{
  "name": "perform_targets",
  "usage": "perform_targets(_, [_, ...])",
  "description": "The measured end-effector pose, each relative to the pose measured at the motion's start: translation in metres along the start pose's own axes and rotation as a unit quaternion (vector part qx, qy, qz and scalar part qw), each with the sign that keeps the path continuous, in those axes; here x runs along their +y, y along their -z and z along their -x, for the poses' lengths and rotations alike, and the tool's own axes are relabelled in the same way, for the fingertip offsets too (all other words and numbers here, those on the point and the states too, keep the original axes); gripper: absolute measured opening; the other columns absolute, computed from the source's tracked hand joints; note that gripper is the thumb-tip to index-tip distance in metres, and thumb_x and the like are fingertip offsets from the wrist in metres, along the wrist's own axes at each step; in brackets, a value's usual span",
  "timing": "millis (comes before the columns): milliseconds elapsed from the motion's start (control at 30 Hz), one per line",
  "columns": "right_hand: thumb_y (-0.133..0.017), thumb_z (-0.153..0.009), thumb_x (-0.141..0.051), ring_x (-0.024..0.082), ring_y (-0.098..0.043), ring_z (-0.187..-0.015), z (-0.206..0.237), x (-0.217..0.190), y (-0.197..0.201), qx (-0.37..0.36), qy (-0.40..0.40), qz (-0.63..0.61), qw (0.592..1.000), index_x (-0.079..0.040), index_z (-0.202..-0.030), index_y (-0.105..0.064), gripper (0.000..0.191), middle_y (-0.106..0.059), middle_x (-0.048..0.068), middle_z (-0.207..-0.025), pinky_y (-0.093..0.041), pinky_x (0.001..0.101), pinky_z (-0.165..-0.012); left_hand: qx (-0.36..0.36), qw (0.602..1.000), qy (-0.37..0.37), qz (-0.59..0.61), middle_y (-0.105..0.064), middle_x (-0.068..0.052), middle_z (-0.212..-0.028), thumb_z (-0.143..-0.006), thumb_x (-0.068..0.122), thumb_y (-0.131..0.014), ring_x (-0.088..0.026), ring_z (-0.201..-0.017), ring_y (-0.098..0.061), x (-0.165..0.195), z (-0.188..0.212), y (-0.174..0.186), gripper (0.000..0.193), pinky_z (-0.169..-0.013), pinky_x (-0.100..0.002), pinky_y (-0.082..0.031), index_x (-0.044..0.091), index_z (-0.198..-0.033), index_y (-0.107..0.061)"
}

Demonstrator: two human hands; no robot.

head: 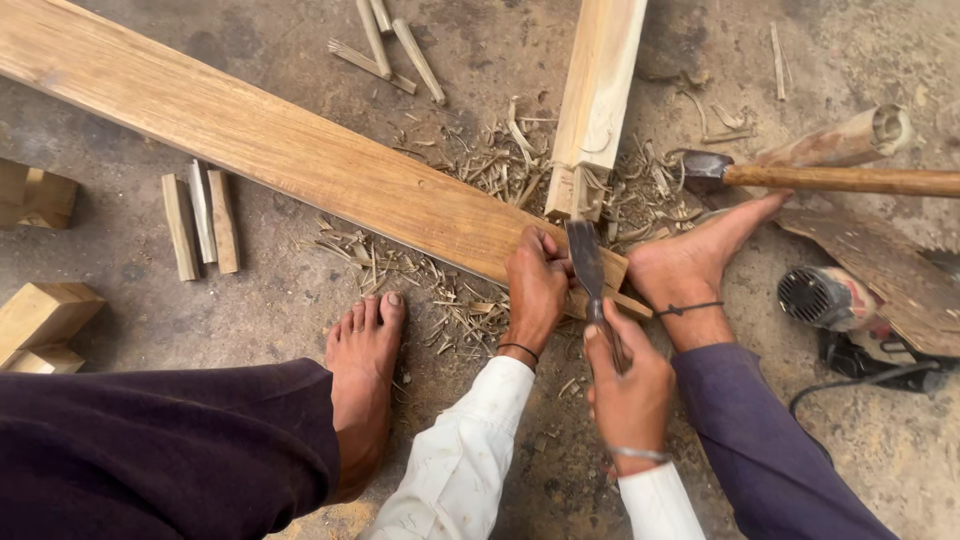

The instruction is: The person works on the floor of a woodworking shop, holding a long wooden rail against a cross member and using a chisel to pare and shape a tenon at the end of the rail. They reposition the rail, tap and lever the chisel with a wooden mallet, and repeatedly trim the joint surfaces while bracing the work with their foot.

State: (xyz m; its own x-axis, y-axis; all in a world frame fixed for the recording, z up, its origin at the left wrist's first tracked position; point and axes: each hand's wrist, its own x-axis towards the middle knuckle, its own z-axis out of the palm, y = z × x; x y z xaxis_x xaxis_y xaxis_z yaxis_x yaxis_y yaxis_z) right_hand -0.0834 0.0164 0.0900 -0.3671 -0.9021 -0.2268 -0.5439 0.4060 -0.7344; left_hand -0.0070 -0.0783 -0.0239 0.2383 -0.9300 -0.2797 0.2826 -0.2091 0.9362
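My left hand (536, 285) grips the near end of a long wooden plank (260, 140) that runs diagonally from the top left. My right hand (628, 385) is closed on the handle of a flat metal chisel (586, 262), whose blade points up at the plank's end. A squared wooden post (597, 95) lies just beyond the blade. My bare right foot (695, 255) presses beside the plank end; my bare left foot (365, 385) rests on the concrete floor. Wood shavings (440, 290) lie all around.
An adze with a wooden handle (830, 178) lies at the right above a power tool (850, 310) with a black cord. Small wood blocks (200, 222) and offcuts (40, 320) sit at the left. Thin sticks (395, 45) lie at the top.
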Motion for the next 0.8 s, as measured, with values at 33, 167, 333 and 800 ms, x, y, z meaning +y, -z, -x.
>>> perform_targets(33, [-0.07, -0.09, -0.009, 0.006, -0.049, -0.041, 0.003, 0.002, 0.0, -0.002, 0.005, -0.004, 1.0, -0.008, -0.131, -0.07, 0.041, -0.069, 0.0, -0.069, -0.038, 0.026, -0.035, 0.008, 0.999, -0.014, -0.043, -0.064, -0.011, -0.075, -0.084, -0.021, -0.059, -0.02, -0.067, -0.072, 0.0, -0.001, 0.0, 0.023, -0.053, -0.032, -0.063, -0.001, -0.087, -0.048])
perform_targets(167, [-0.071, -0.094, -0.01, 0.004, -0.047, -0.047, -0.013, 0.01, -0.015, 0.007, 0.084, -0.036, 0.996, -0.004, -0.13, -0.071, 0.037, -0.067, -0.001, -0.071, -0.037, 0.0248, -0.038, 0.012, 0.999, 0.026, 0.033, -0.06, -0.008, -0.079, -0.085, -0.02, -0.057, -0.017, -0.071, -0.074, 0.0, -0.003, -0.003, 0.023, -0.053, -0.03, -0.066, 0.0, -0.088, -0.046])
perform_targets(333, [-0.07, -0.095, -0.01, 0.005, -0.047, -0.046, -0.036, 0.017, -0.015, -0.001, 0.071, -0.06, 0.996, -0.004, -0.133, -0.07, 0.038, -0.065, 0.0, -0.073, -0.037, 0.0237, -0.039, -0.001, 0.997, 0.039, 0.061, -0.063, -0.011, -0.077, -0.086, -0.02, -0.06, -0.018, -0.068, -0.072, 0.002, 0.005, -0.007, 0.025, -0.053, -0.029, -0.064, 0.0, -0.088, -0.046])
perform_targets(800, [-0.069, -0.093, -0.011, 0.006, -0.05, -0.046, 0.001, 0.003, -0.005, 0.018, 0.009, -0.008, 1.0, -0.009, -0.129, -0.072, 0.037, -0.064, 0.0, -0.068, -0.041, 0.0263, -0.038, -0.013, 0.998, 0.04, 0.052, -0.06, -0.011, -0.079, -0.087, -0.02, -0.056, -0.017, -0.066, -0.072, -0.002, -0.003, -0.001, 0.022, -0.051, -0.028, -0.065, 0.0, -0.086, -0.046])
